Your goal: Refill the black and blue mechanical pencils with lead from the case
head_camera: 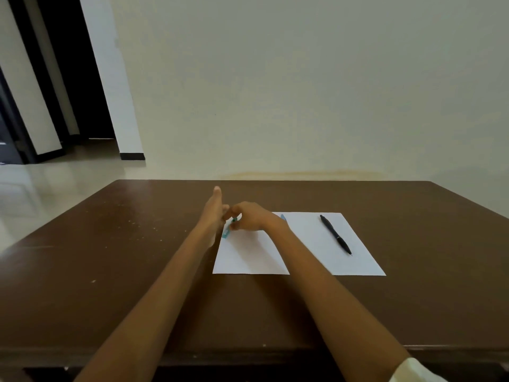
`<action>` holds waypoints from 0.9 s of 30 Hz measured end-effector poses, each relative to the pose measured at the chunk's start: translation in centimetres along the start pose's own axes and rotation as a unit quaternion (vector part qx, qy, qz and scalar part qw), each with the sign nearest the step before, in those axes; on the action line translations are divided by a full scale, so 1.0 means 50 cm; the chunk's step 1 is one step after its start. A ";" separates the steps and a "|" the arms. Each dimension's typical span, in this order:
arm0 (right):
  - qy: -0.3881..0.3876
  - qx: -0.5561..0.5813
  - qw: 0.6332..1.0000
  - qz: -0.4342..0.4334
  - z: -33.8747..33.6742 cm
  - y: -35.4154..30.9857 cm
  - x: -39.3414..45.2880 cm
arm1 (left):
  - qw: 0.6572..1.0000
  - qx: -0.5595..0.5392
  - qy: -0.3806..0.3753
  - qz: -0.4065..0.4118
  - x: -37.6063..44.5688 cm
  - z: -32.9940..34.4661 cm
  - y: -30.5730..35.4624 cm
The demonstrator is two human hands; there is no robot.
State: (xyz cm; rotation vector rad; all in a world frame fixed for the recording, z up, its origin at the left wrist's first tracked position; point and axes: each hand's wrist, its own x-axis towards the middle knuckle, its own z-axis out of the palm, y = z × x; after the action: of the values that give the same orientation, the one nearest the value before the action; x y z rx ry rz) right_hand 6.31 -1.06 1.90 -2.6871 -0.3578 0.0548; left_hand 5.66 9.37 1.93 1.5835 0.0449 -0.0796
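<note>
Dark brown table [137, 257], glossy, flecked with pale specks and small scuffs. Plain white paper [311, 244], unpatterned. Black mechanical pencil [335, 234], matte, one colour along barrel and grip. Translucent turquoise-blue lead case [227, 232]; a sliver of light blue pencil [283, 217] behind the wrist. Cream sleeve [413, 370]. Pale greenish-cream wall [303, 92], a faint yellowish stain low down. Black skirting [132, 156]. Glossy off-white floor [55, 183].

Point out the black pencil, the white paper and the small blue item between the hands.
black pencil [335, 234]: head view, middle of its barrel.
white paper [308, 244]: head view, bare patch left of the pencil.
blue item [226, 233]: head view, lower end showing below the fingers.
</note>
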 end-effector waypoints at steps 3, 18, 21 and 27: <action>0.001 0.001 1.000 -0.014 0.002 0.006 -0.001 | 0.999 -0.038 -0.011 -0.034 -0.006 0.003 0.007; -0.003 0.027 0.999 -0.032 0.004 0.027 -0.003 | 0.995 -0.082 -0.027 -0.051 -0.016 -0.005 -0.005; 0.001 0.032 0.999 -0.041 0.005 0.028 -0.004 | 0.995 -0.079 -0.024 -0.050 -0.017 -0.005 -0.003; 0.017 0.044 0.998 -0.047 -0.016 0.034 -0.011 | 0.998 -0.046 -0.019 -0.039 -0.023 -0.005 -0.003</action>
State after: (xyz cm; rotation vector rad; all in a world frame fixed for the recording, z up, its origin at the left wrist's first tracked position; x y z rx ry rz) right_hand 6.28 -3.03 1.90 -2.5776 -0.4607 -0.0045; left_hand 4.50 9.67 1.86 1.4887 0.0802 -0.1675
